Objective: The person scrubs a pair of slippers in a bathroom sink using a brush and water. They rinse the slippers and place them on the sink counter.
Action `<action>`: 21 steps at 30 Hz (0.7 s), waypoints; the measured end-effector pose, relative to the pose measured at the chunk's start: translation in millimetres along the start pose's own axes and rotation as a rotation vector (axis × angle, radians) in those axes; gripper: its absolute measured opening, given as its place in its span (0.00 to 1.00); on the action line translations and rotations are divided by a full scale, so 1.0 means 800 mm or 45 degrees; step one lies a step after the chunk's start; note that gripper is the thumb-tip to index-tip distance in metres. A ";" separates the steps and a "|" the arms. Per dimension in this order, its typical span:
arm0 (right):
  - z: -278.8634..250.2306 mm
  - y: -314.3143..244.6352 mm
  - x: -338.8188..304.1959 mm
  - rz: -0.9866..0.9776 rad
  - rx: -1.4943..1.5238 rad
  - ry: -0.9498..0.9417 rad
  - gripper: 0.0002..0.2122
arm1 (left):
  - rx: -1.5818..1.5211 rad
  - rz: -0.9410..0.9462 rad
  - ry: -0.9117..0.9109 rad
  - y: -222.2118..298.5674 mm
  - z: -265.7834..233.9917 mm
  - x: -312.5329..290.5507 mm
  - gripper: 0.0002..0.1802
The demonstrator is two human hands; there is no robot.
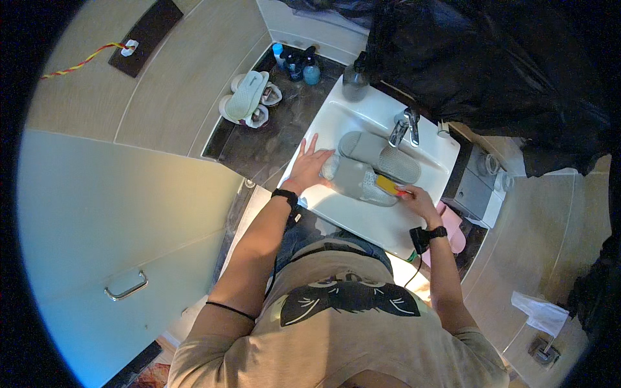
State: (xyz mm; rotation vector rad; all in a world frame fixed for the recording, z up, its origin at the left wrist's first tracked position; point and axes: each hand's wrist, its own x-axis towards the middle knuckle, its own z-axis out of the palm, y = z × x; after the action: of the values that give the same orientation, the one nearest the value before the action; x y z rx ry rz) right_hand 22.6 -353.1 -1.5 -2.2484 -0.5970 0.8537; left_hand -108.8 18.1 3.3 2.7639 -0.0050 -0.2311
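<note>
Two grey slippers lie side by side in the white sink (352, 218). My left hand (309, 169) has its fingers spread over the sink's left side, its edge against the heel of the nearer slipper (351, 179). My right hand (419, 202) is closed round a yellow scrub brush (388, 185) with a reddish end. The brush rests on the nearer slipper's toe end; its bristles are hidden. Behind lies the farther slipper (362, 147), its dimpled sole part facing up, below the chrome faucet (404, 127).
On the dark counter (259, 145) at left sit pale shoes with a light green insole (248, 94) on top. Several bottles (310, 70) stand in the back corner, and a dark pump bottle (355, 79) on the sink's rim. Pink slippers (453, 229) and a grey box (475, 184) are at right.
</note>
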 end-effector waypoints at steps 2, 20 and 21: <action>-0.008 0.011 -0.005 -0.006 0.010 -0.049 0.12 | -0.010 0.001 -0.004 0.002 -0.003 0.001 0.59; 0.012 0.015 0.005 -0.046 0.059 -0.073 0.13 | 0.003 0.015 0.040 -0.002 0.006 0.001 0.56; 0.025 -0.003 0.011 -0.006 -0.027 -0.073 0.12 | -0.006 0.006 0.044 0.001 0.004 0.001 0.55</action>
State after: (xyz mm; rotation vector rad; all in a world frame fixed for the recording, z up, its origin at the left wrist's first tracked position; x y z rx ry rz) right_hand 14.0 -337.9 -14.4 -2.2468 -0.6403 0.9158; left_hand -108.7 16.2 0.5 2.7627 -0.0022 -0.1821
